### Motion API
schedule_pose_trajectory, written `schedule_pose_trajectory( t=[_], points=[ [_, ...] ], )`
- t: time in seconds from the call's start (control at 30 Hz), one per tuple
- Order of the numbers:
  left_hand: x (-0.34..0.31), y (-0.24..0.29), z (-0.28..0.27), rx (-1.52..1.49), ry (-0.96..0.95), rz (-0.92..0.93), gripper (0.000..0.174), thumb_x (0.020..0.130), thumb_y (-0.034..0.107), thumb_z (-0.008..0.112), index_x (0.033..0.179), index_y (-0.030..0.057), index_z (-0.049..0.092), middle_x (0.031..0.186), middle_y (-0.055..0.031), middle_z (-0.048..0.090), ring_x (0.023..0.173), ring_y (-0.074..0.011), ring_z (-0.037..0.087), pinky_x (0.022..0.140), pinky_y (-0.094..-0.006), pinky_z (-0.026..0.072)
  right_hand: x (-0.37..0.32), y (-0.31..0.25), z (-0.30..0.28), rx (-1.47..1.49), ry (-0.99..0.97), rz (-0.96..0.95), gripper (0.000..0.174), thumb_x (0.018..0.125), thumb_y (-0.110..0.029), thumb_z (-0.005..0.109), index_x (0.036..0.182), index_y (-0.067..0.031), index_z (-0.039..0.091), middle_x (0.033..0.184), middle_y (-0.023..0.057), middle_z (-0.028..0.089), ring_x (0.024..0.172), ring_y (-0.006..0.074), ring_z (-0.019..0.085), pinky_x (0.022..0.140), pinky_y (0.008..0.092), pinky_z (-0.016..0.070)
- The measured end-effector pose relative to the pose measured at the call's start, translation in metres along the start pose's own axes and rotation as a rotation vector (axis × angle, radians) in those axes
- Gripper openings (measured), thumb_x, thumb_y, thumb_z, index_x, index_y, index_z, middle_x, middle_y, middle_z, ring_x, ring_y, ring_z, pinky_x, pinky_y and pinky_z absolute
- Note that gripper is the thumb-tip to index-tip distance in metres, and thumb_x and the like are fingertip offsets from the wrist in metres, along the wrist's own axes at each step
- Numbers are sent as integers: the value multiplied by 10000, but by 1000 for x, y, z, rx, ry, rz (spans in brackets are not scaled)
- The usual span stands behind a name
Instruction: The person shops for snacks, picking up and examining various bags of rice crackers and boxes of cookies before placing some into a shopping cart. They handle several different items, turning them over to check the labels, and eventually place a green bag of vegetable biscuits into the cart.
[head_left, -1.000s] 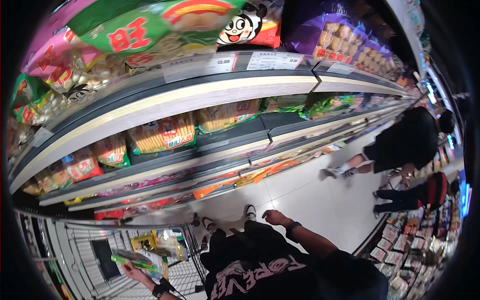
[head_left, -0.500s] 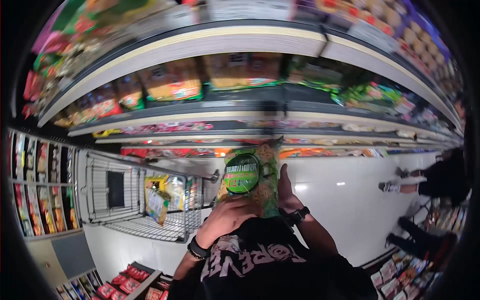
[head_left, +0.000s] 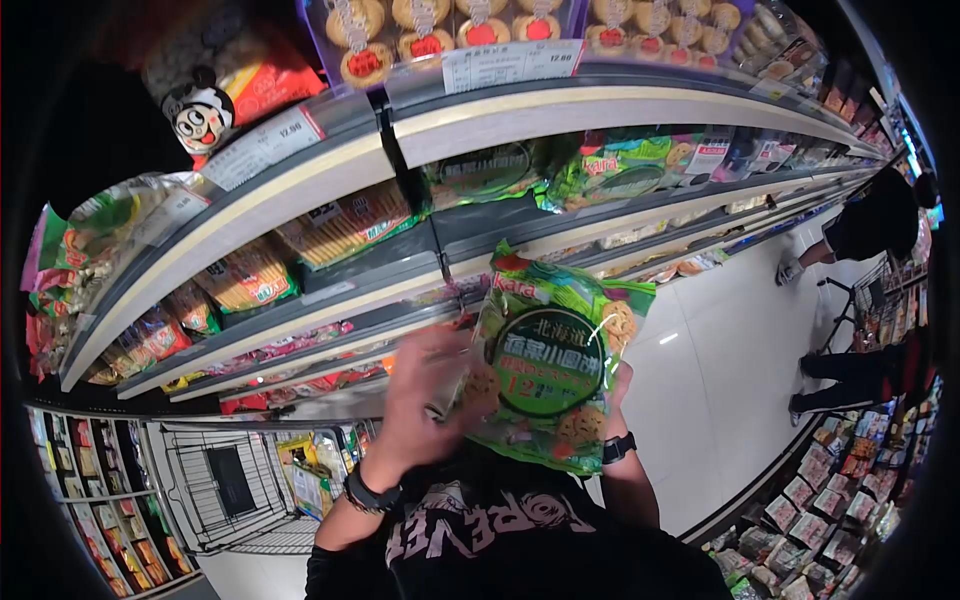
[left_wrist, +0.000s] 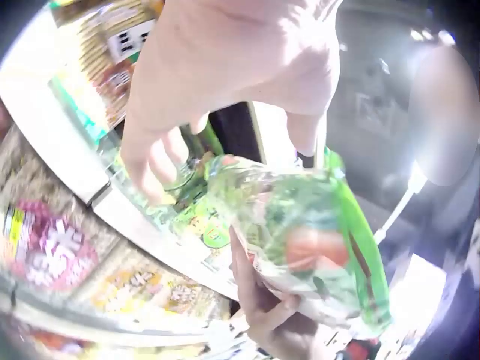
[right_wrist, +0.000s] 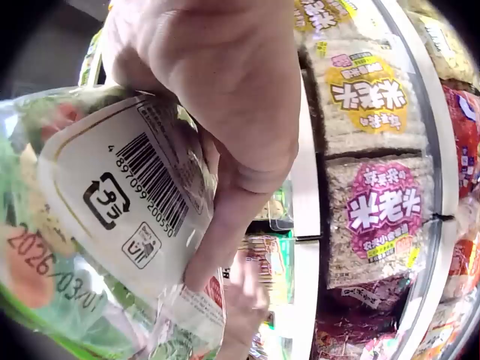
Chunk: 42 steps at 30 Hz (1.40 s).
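Observation:
A green bag of round biscuits point(head_left: 555, 345) stands up before the chest, its printed front turned to the head camera. My right hand point(head_left: 620, 392) grips it at its right edge, mostly hidden behind it. In the right wrist view, the right thumb point(right_wrist: 217, 240) lies along the bag's back, beside a white barcode label point(right_wrist: 124, 180). My left hand point(head_left: 425, 400), blurred, hovers at the bag's left side with fingers spread loosely. The left wrist view shows the left hand point(left_wrist: 225, 67) above the bag point(left_wrist: 292, 217), thumb and fingers apart with nothing between them.
Shelves point(head_left: 290, 180) of bagged snacks curve across the front, some packs point(head_left: 625, 170) matching the green bag. A wire shopping cart point(head_left: 220, 480) with packages inside stands at left. Two people point(head_left: 870, 225) are on the right aisle, near low displays point(head_left: 810, 520).
The left hand held a green packet over the cart at first. Then the biscuit bag was between both hands at the chest. Now the right hand holds it higher, and the left has come off.

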<state>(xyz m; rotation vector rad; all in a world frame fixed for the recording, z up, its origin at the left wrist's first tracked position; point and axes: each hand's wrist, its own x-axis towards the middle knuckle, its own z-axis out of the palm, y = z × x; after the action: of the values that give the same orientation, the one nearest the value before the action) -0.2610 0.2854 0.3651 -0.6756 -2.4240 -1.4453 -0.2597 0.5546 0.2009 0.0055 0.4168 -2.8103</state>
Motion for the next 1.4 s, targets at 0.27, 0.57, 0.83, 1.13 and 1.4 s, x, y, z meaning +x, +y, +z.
schedule_pose_trajectory(
  t=[0.27, 0.57, 0.83, 1.13, 1.4],
  points=[
    [4, -60, 0, -809, -110, -661, 776, 741, -80, 720, 1427, 12, 368, 1335, -59, 527, 1198, -149, 514, 1031, -331, 420, 54, -11, 58, -762, 146, 330, 552, 928, -257, 572, 1388, 12, 430, 1268, 94, 583, 1108, 175, 559, 903, 289, 464],
    [93, -37, -45, -422, 130, -425, 671, 778, 136, 811, 1308, -53, 447, 1198, -134, 601, 1083, -176, 583, 951, -316, 463, 131, -20, 142, -1324, -74, -66, 699, 838, -191, 774, 1392, -3, 391, 1282, 116, 571, 1147, 189, 541, 986, 337, 438],
    [112, -74, -45, -551, 199, -492, 324, 816, 193, 790, 958, -70, 663, 885, -120, 708, 717, -141, 676, 644, -286, 560, 177, -28, 161, -1456, -261, -345, 534, 888, -277, 700, 1298, -2, 497, 1182, 158, 644, 1073, 233, 621, 949, 344, 454],
    [130, -96, -24, -579, 360, -620, 326, 909, 185, 711, 947, -132, 647, 958, -158, 686, 836, -171, 673, 778, -332, 546, 232, -34, 142, -1678, -119, -650, 336, 886, -282, 675, 907, 34, 565, 837, 195, 565, 794, 358, 559, 739, 451, 433],
    [138, -119, -9, -472, 483, -569, 240, 914, 100, 670, 1014, -118, 678, 934, -73, 688, 812, -106, 630, 749, -273, 505, 237, -21, 134, -1615, -43, -793, 176, 871, -119, 635, 860, 33, 547, 797, 220, 551, 816, 428, 514, 752, 526, 415]
  ],
)
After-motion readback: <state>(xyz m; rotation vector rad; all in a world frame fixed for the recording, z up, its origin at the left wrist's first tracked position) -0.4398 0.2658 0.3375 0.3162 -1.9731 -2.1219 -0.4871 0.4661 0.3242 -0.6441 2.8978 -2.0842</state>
